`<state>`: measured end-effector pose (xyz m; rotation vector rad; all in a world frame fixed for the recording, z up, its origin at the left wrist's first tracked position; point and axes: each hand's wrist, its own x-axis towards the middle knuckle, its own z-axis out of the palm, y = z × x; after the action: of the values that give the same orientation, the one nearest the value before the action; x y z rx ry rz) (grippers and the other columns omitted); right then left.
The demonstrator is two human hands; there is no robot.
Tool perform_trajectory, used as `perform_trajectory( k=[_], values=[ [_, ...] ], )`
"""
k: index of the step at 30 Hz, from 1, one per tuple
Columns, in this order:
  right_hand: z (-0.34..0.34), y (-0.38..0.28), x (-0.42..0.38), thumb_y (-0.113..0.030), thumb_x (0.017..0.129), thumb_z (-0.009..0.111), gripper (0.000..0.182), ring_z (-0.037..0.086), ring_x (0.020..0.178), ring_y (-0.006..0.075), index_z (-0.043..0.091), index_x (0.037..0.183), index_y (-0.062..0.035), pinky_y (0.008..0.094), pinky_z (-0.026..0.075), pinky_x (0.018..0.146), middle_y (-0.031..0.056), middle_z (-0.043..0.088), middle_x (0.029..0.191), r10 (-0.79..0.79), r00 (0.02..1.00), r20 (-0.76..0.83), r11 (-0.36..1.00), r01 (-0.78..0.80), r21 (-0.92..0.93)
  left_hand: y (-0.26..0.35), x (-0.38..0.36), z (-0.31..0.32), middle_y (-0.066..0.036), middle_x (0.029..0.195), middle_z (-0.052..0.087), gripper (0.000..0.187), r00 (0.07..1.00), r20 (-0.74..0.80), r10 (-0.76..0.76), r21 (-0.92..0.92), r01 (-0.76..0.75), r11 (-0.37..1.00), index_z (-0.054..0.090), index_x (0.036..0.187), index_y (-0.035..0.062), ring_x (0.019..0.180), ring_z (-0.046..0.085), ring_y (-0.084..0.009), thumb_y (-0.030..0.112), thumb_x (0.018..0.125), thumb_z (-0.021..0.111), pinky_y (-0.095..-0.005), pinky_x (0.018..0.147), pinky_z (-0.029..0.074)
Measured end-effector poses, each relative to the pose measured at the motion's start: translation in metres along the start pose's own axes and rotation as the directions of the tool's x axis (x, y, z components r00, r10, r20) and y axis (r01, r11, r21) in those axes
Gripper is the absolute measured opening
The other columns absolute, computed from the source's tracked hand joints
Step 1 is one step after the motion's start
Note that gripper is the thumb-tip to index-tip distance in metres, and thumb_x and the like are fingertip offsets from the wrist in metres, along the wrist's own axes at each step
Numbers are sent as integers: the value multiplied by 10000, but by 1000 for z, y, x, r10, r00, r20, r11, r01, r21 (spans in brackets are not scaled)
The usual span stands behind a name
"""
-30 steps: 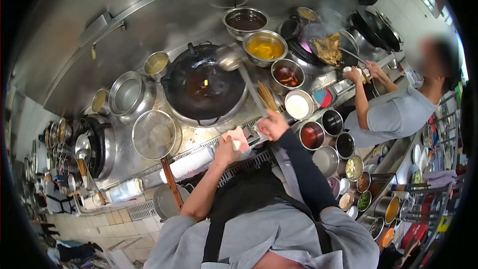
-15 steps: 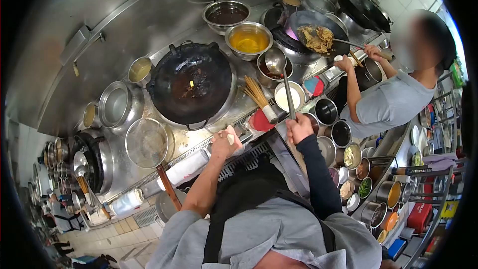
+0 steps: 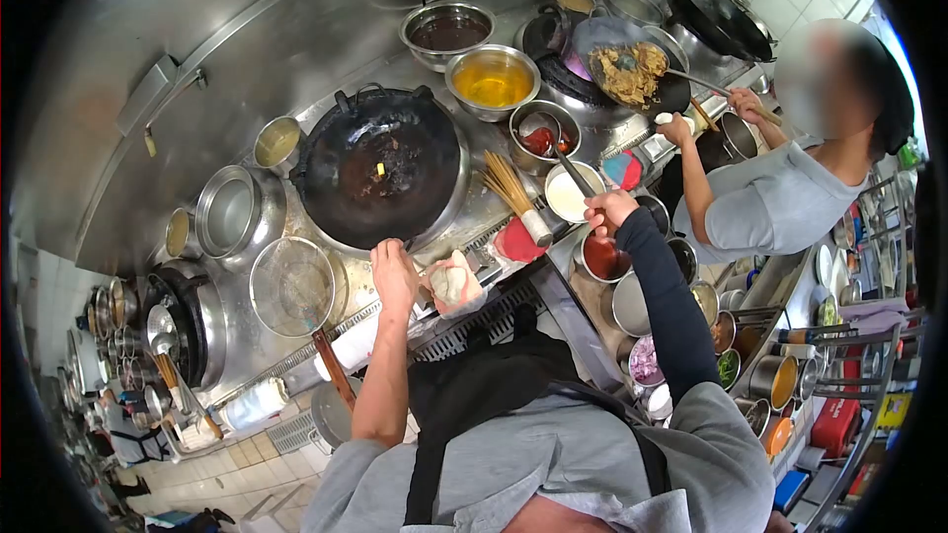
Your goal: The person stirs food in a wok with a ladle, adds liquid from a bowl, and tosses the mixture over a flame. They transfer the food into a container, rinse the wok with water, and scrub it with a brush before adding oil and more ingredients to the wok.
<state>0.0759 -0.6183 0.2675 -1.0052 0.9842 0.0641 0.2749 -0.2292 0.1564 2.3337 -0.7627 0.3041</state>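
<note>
The right hand (image 3: pixel 610 210) has its grip closed around the handle of a ladle (image 3: pixel 573 176). The ladle slants away from the person, its bowl down inside a sauce pot (image 3: pixel 528 160), among red sauce (image 3: pixel 541 141). Its handle passes over a white pot (image 3: pixel 550 199), which stands just beside the sauce pot on the near side.

The left hand (image 3: pixel 394 274) is at the near rim of a black wok (image 3: pixel 341 173), fingers bent where a loop handle would sit; the hand covers that spot, so I cannot tell whether its grip is clenched on the handle or only resting there. A cloth (image 3: pixel 456 284) lies just to the right of that hand. In the wok sit dark residue and one small yellow piece (image 3: pixel 380 170).

Left of the left hand, a strainer (image 3: pixel 291 281) lies on the steel worktop (image 3: pixel 242 326), its wooden handle pointing toward the person. Between the wok and the white pot is a stick bundle (image 3: pixel 509 186). Behind the sauce pot stands a bowl (image 3: pixel 462 106) of yellow liquid. To the right, a co-worker (image 3: pixel 765 199) holds a long-handled tool at a second wok (image 3: pixel 676 94) containing browned food (image 3: pixel 632 77).
</note>
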Motion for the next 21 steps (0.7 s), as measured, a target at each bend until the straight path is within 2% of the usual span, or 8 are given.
perform_trajectory(
  k=[4,8,11,12,13,15,18,21],
  values=[
    [-16,-17,4,-89,1005,572,103,448,563,40,518,1009,-1,200,338,431,8,511,771,22,968,249,963,-87,253,-13,-3,8,-202,942,685,119,986,151,-75,50,68,996,621,1023,34,965,633,-403,20,911,585,-511,875,473],
    [-27,-6,-4,-103,1031,554,153,446,558,18,493,1062,34,170,323,403,9,510,810,22,939,342,835,-206,511,-16,-2,4,-211,939,697,118,987,157,-47,28,43,999,622,1021,32,948,647,-412,18,913,575,-514,866,478],
    [-35,13,-7,-117,1022,586,373,496,579,61,416,1292,76,201,356,398,52,536,865,-39,915,402,770,-228,596,-16,-1,2,-211,923,694,110,990,125,-67,-39,73,997,621,995,31,927,649,-410,9,894,582,-507,849,481],
    [-37,18,-8,-125,1034,569,380,494,577,70,410,1312,80,206,360,398,53,531,868,-47,900,434,735,-263,625,-15,2,-2,-210,905,693,104,988,124,-87,-68,96,993,620,976,29,911,651,-407,3,882,584,-499,839,485],
    [-38,23,-9,-127,1035,566,341,481,572,57,427,1273,74,199,362,403,39,524,861,-63,907,417,761,-227,607,-15,2,-4,-209,888,692,98,987,122,-106,-97,118,988,620,957,28,896,653,-404,-2,870,586,-491,830,488],
    [-30,24,-21,-131,1039,561,268,455,562,30,461,1196,61,185,364,414,10,511,847,-99,917,386,811,-151,566,-18,0,0,-209,874,689,80,987,119,-109,-11,111,994,612,943,29,883,648,-408,2,869,597,-498,827,483],
    [-24,25,-31,-125,1040,546,268,464,575,35,459,1206,65,196,376,422,20,514,864,-139,910,391,763,-154,628,-19,-4,7,-212,875,679,66,990,90,-109,25,107,994,604,939,32,872,640,-423,21,875,617,-523,801,474],
    [-20,22,-41,-122,1040,532,268,470,584,48,454,1212,69,200,378,427,31,514,876,-141,888,437,602,-274,750,-14,-7,15,-211,848,677,62,993,70,-100,-2,100,995,608,929,40,857,642,-430,25,871,626,-527,784,472]
  ],
)
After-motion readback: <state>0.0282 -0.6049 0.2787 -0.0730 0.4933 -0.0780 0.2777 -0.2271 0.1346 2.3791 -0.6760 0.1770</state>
